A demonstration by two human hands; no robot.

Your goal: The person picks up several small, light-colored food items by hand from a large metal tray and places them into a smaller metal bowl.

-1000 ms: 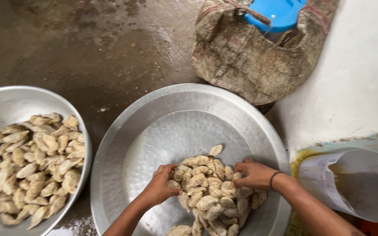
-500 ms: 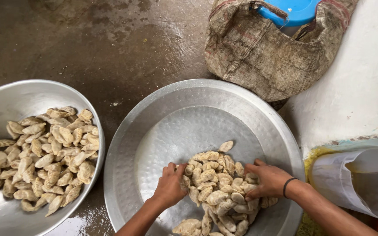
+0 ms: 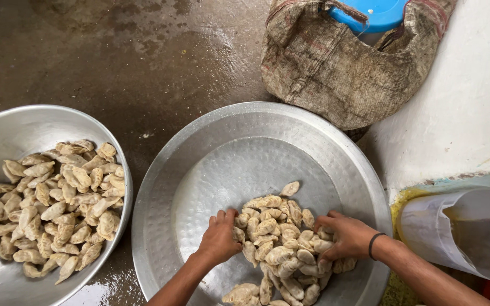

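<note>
A wide hammered metal pan (image 3: 211,141) lies on the wet floor with a heap of pale folded dumplings (image 3: 279,243) in its near half. My left hand (image 3: 219,238) presses palm-down against the heap's left side, fingers curled onto the dumplings. My right hand (image 3: 344,235), a dark band on its wrist, rests on the heap's right side with fingers spread over several pieces. One dumpling (image 3: 290,188) lies apart at the heap's far edge.
A second metal bowl (image 3: 7,127) at the left holds many more dumplings (image 3: 52,204). A dirty woven sack (image 3: 336,68) around a blue-lidded container (image 3: 372,12) stands behind the pan. A white wall (image 3: 466,102) and a translucent plastic jug (image 3: 460,232) are at right.
The view has shifted, so the pan and bowl sit further right and lower in frame. Both hands stay on the dumpling heap, pressed in slightly closer around it.
</note>
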